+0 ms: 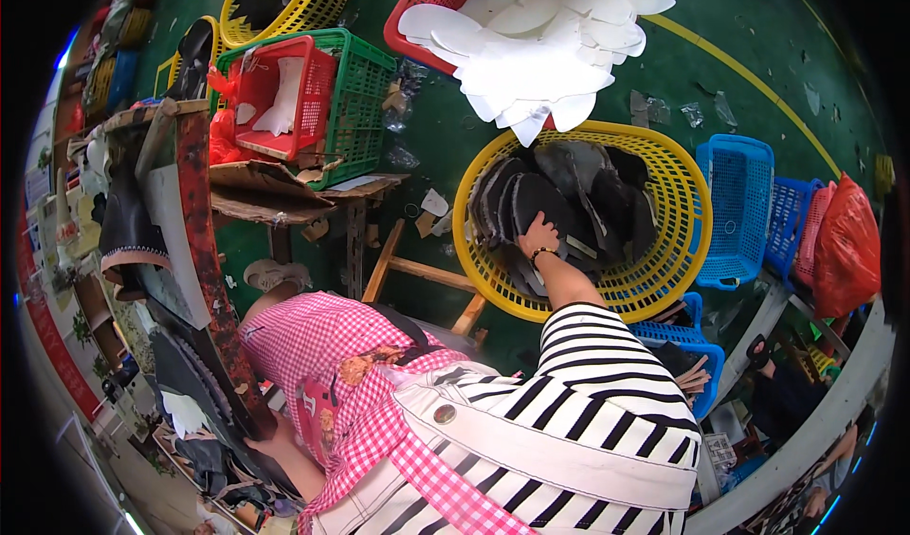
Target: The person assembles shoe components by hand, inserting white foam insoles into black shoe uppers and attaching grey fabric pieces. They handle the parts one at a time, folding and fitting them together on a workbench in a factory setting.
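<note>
A large yellow round basket point(678, 236) stands right of centre, loaded with dark grey and black flat shoe pieces point(578, 189). Its left side holds a row of curved dark pieces point(512, 199), packed on edge. My right hand point(540, 238), with a dark bracelet at the wrist, reaches into the basket and has its bent fingers closed on one of these dark pieces. At the lower left, my left hand point(277, 440) touches the edge of a worn workbench point(204, 241); its fingers are mostly hidden. A dark boot upper point(133, 222) with pale stitching lies on that bench.
A red crate point(427, 14) heaped with white cut pieces point(540, 42) stands beyond the basket. Green and red crates point(360, 90) rest on a wooden stand at left. Blue baskets point(735, 208) and a red bag point(846, 246) are at right. Scraps litter the green floor.
</note>
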A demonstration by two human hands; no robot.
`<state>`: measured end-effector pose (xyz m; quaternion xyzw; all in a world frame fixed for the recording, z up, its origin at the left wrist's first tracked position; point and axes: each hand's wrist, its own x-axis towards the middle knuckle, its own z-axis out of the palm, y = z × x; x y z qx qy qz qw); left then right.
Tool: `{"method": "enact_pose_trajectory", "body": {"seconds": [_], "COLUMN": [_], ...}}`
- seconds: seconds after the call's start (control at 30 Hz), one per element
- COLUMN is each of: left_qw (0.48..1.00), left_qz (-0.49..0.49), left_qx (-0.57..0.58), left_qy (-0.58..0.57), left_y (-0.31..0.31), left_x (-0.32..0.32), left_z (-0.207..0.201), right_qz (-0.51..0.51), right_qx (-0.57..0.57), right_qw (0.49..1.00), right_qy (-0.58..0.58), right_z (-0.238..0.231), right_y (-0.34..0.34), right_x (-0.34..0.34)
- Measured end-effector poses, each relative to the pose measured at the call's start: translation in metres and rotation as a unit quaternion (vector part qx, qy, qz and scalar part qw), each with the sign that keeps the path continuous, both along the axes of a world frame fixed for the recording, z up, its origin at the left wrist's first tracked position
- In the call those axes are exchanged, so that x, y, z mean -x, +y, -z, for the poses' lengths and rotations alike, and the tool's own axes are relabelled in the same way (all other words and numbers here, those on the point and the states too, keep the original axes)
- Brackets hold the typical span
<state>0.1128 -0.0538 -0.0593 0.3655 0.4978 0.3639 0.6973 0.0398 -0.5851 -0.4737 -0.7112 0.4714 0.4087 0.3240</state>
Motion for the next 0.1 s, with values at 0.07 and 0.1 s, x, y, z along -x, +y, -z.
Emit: {"method": "enact_pose_trajectory", "body": {"seconds": [0.07, 0.1], "left_qw": [1.0, 1.0], "left_qz": [0.0, -0.004], "left_qx": [0.001, 0.002], "left_qy": [0.0, 0.0], "left_y": [0.011, 0.015], "left_x": [0.002, 0.007], "left_z": [0.003, 0.004], "right_qz": [0.033, 0.061], "right_qx": [-0.051, -0.081], "right_qw": [0.998, 0.995], "right_qy": [-0.004, -0.01], "right_z": [0.022, 0.027], "right_y": [-0.019, -0.031], "right_x": [0.003, 0.006]}}
